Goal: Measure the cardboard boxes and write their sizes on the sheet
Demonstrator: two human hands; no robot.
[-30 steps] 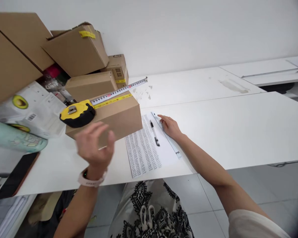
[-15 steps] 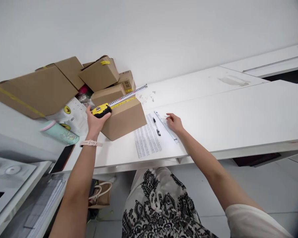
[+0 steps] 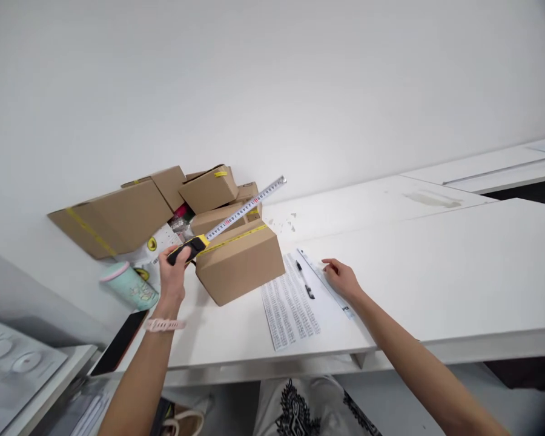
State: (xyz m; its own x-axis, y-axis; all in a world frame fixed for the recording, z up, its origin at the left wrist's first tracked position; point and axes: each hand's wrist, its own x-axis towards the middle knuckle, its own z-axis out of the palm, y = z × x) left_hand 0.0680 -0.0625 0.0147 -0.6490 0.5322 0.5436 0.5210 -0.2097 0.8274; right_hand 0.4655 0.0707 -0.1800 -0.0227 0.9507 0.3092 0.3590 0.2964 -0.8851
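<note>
My left hand is closed round a yellow and black tape measure, thumb on its case. Its white blade is pulled out and slants up to the right, its end in the air over the back of the table. Just below the tape measure stands a closed brown cardboard box with yellow tape along its top. My right hand is by a clear ruler, fingers loosely bent and holding nothing. The ruler and a black pen lie on a printed sheet of numbers.
More cardboard boxes are piled at the back left against the wall. A mint tumbler leans on its side near a white avocado-print package. A dark flat pad lies at the table's left edge.
My left hand has turned and lifted the tape measure, so the blade now stands off the box top. The view has tipped upward. My right hand has stayed by the ruler.
</note>
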